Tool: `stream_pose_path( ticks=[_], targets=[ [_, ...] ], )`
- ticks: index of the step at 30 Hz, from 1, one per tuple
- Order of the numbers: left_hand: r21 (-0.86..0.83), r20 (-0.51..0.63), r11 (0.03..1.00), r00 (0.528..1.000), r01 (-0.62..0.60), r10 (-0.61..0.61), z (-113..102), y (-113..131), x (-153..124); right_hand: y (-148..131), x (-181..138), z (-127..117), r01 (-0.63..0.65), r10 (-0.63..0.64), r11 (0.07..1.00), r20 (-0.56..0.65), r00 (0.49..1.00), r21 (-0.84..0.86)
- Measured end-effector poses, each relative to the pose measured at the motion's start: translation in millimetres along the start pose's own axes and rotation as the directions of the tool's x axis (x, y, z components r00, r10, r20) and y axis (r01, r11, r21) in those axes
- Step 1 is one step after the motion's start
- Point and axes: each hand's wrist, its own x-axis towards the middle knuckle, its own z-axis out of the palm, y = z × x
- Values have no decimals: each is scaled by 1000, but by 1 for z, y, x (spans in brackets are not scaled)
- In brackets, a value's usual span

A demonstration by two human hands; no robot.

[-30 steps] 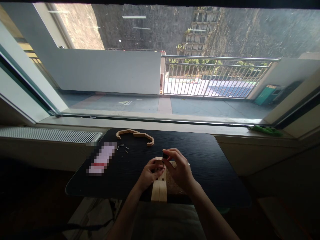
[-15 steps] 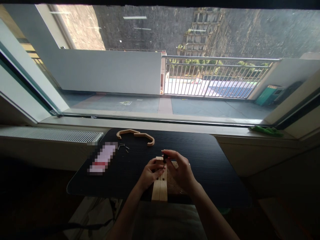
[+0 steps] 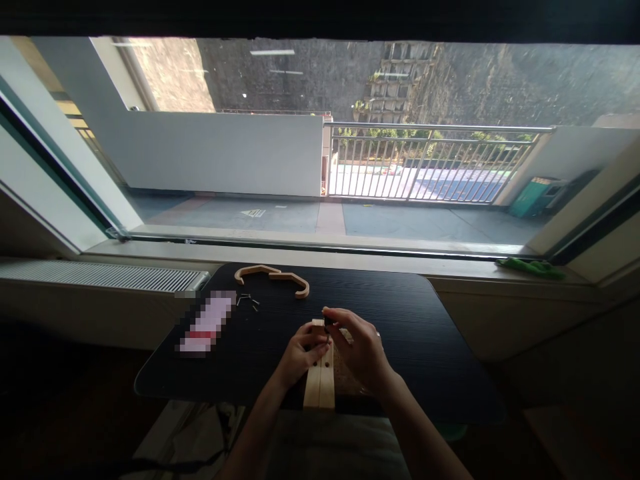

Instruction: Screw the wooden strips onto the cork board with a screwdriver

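My right hand (image 3: 363, 343) is closed on a short screwdriver with a dark handle (image 3: 328, 321), a fingertip resting on top of it. The screwdriver points down at a pale wooden piece (image 3: 319, 392), which has a lengthwise seam and dark round holes. From the left side my left hand (image 3: 295, 355) grips this wood, its thumb and fingertips close to the screwdriver's tip. Whether a screw sits under the tip is too small and hidden to tell. A brown board (image 3: 347, 379) lies beside the wood, partly beneath my right hand.
On the black table (image 3: 400, 313), two curved wooden hooks (image 3: 295, 280) lie at the back. Several loose screws (image 3: 247, 298) are near a blurred pink packet (image 3: 213, 317) on the left. A radiator (image 3: 125, 277) and the window sill (image 3: 350, 260) border the table; a green cloth (image 3: 530, 268) lies on the sill.
The whole scene sits slightly lower in the view. My right hand and the screwdriver have turned or shifted slightly; both hands remain at the wood.
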Motion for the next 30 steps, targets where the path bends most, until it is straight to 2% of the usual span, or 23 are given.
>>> stream_pose_path(
  ticks=[19, 30],
  targets=[
    [-34, -14, 999, 1000, -14, 13, 1, -2, 0, 7, 0, 3, 1, -4, 996, -28, 1000, -88],
    [-92, -11, 995, 999, 28, -30, 1, 1, 0, 2, -3, 3, 17, -18, 999, -42, 999, -27]
  ],
)
